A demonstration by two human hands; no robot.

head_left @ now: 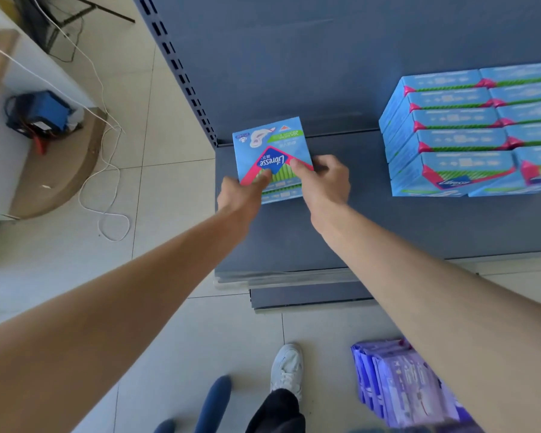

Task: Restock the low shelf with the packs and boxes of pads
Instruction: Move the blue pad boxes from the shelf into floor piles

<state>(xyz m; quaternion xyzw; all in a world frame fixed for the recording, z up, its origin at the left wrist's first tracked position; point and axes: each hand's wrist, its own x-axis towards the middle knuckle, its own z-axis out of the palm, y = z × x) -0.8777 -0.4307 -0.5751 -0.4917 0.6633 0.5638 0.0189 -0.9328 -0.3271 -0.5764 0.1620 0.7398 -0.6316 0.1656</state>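
Cardboard is making up the thing in hand: in the head view, the blue box of pads [270,142] is lying flat at the left end of the low shelf [294,239], just beside the slotted upright [181,79]. The left hand [244,192] and the right hand [324,179] are both holding its near edge, each grip pinching the box with a digit lying on top. The box is looking light and stiff, probably denting easily at the corners, so taking it by opposite edges is seeming wisest. A stack of matching boxes [450,132] is sitting well apart to the right. Purple packs [397,385], likely soft and slippery, are lying on the tiled floor [169,339], where a white cable [107,182] is trailing.
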